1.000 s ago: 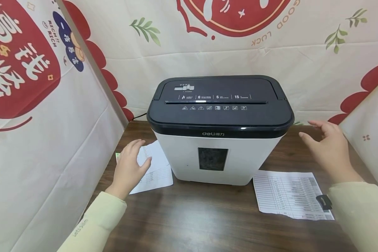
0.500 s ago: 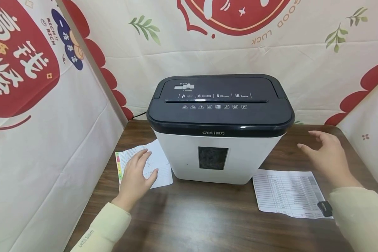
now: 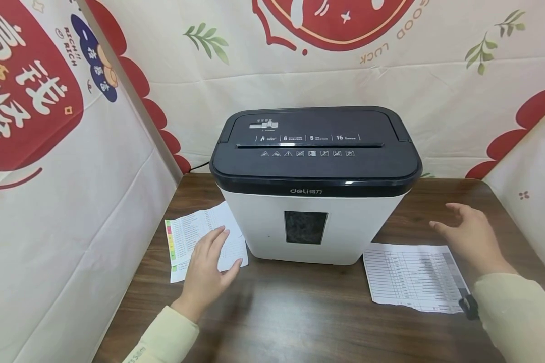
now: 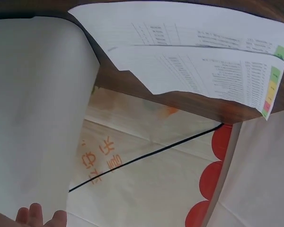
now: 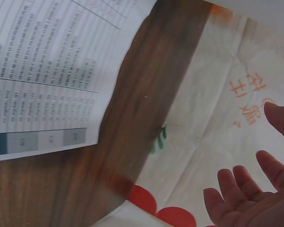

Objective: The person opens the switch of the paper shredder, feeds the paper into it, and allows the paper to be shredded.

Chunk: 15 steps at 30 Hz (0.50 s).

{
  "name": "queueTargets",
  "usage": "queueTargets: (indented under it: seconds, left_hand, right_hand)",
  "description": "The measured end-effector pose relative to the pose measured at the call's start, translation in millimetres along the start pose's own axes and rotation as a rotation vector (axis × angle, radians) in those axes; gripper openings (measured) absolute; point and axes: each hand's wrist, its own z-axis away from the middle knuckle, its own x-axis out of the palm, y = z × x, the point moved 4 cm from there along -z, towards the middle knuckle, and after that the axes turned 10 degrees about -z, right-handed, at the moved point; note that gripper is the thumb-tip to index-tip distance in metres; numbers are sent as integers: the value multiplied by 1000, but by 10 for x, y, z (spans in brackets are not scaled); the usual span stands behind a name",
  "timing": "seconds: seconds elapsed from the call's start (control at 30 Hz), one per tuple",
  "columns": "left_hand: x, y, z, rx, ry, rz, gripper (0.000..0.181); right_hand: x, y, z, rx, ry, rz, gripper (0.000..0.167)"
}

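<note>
A paper shredder (image 3: pixel 315 166) with a black top and white body stands upright on the table. Left of it lie printed sheets (image 3: pixel 186 234) with a coloured edge strip, overlapping in the left wrist view. Over their near right part hovers my left hand (image 3: pixel 206 269), fingers loosely bent and holding nothing. On the shredder's right lies another printed sheet (image 3: pixel 411 277) with a ragged near edge. My right hand (image 3: pixel 470 237) is in the air just beyond that sheet's right side, thumb and fingers apart with nothing between them. In the right wrist view its fingers (image 5: pixel 246 184) are spread.
The dark wooden table (image 3: pixel 290 312) extends in front of the shredder. Behind it hangs a printed white cloth (image 3: pixel 300 83), with a cloth side wall (image 3: pixel 109 212) close on the left. A black cord (image 4: pixel 146 155) runs along the back cloth.
My left hand has moved right and toward me, uncovering more of the left sheets. My right hand has come down and nearer. The shredder and papers stay put.
</note>
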Motion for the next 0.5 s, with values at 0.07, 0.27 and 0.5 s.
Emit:
queueTargets:
  seconds: [0.07,0.27,0.5]
  left_hand:
    - [17,36,17,24,9,0,65]
    - [75,139,64,81,22,6,62]
    - [163,207,117,59,-67,24,60]
  right_hand:
    - [18,50,5,19,-10,-8,77]
    - [70,196,43,62,-58,-8,81]
    - [108,383,101,92,-93,4,79]
